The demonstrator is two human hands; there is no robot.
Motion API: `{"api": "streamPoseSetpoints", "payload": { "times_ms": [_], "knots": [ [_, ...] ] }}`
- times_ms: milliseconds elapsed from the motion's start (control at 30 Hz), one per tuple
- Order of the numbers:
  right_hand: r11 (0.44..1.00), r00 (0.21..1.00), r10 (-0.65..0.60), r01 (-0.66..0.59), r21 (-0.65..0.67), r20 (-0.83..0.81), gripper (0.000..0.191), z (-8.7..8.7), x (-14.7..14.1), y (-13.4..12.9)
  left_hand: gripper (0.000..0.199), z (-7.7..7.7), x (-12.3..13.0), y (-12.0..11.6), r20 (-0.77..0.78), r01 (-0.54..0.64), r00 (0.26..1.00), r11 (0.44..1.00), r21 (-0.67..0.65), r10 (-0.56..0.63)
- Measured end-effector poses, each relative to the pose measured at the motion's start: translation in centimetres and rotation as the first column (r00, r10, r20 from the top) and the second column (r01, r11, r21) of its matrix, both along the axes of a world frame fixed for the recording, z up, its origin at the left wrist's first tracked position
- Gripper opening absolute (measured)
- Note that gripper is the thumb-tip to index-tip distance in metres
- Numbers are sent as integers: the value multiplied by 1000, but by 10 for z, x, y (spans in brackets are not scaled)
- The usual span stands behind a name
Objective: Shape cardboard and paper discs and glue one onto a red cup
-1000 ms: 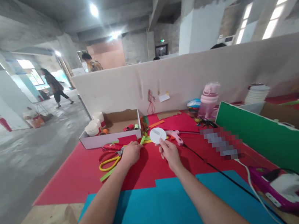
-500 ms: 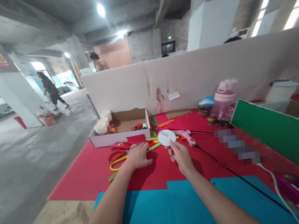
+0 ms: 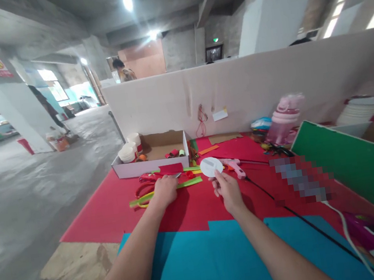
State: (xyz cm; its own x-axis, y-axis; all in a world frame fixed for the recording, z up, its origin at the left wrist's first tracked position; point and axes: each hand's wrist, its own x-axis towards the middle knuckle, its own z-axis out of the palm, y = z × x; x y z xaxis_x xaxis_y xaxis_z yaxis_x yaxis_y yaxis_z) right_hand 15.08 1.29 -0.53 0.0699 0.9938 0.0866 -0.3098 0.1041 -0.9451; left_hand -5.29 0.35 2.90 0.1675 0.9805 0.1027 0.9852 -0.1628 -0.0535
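My right hand (image 3: 228,190) holds a round white disc (image 3: 212,167) pinched near its lower edge, above the red sheet (image 3: 196,208). To the left, my left hand (image 3: 165,190) is down over the scissors with yellow and red handles (image 3: 144,191), its fingers bent; what they grip, if anything, is hidden. A green strip (image 3: 189,182) runs out from under that hand to the right. Just right of the disc lies a pink glue gun (image 3: 235,168) with a black cord.
Behind the hands stands a white box (image 3: 152,166) with paper cups (image 3: 127,154) and small rolls. A pink bottle (image 3: 282,119), a green board (image 3: 354,167) and a power strip cable (image 3: 343,224) are on the right. Blue sheets (image 3: 203,253) cover the front edge.
My left hand has moved slightly left, and its fingers have drawn in over the scissors. The disc stays in my right hand. The view has shifted a little; the walking person is now partly behind the pillar.
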Motion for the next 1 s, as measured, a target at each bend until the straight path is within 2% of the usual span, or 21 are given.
{"api": "streamPoseSetpoints", "payload": {
  "times_ms": [67,133,200,267,333,400,500,533,600,633,667,733,767,800,833,867,1000],
  "knots": [
    [1000,1000,0,0,14,4,45,3,1,0,26,2,-3,2,19,0,1000,1000,-8,0],
    [1000,1000,-14,14,8,3,45,5,2,1,30,7,-5,3,51,8,999,1000,21,-9],
    [1000,1000,-25,25,5,-12,45,6,4,3,33,14,-7,5,101,27,994,988,154,-43],
    [1000,998,-26,25,-18,-51,45,7,6,5,35,19,-11,6,121,44,989,942,333,-89],
    [999,995,-19,14,-51,-96,44,5,8,6,36,19,-16,7,104,46,989,898,438,-101],
    [997,992,-17,7,-79,-127,44,4,9,7,36,13,-23,9,89,11,994,890,456,-58],
    [996,992,-15,3,-91,-124,44,1,10,9,36,3,-30,13,127,-101,991,898,428,51],
    [996,994,-8,-2,-88,-109,44,0,10,9,37,1,-30,14,169,-128,984,897,423,60],
    [997,998,18,-22,-69,-58,44,-1,8,10,36,1,-24,15,327,-143,945,898,417,-2],
    [998,999,39,-40,-56,-24,45,-3,6,9,33,2,-19,14,453,-144,889,904,402,-60],
    [997,998,67,-67,-37,17,45,-4,4,9,30,3,-13,13,600,-137,791,922,363,-119],
    [990,983,143,-144,-3,111,46,-9,-1,8,35,4,2,10,859,-42,485,976,212,-165],
    [981,969,186,-191,15,162,46,-11,-3,7,39,4,9,8,934,56,328,990,127,-138],
    [971,950,224,-237,32,216,46,-14,-5,6,42,2,15,6,972,162,215,985,60,-94],
    [960,930,256,-277,43,266,46,-16,-7,6,43,0,21,4,987,251,154,968,11,-51],
    [951,911,280,-307,46,303,45,-17,-8,5,43,-2,24,3,991,305,132,952,-23,-18],
    [935,881,319,-352,33,349,34,-15,-9,2,40,-10,27,4,991,301,136,953,-41,-1]
  ]
}}
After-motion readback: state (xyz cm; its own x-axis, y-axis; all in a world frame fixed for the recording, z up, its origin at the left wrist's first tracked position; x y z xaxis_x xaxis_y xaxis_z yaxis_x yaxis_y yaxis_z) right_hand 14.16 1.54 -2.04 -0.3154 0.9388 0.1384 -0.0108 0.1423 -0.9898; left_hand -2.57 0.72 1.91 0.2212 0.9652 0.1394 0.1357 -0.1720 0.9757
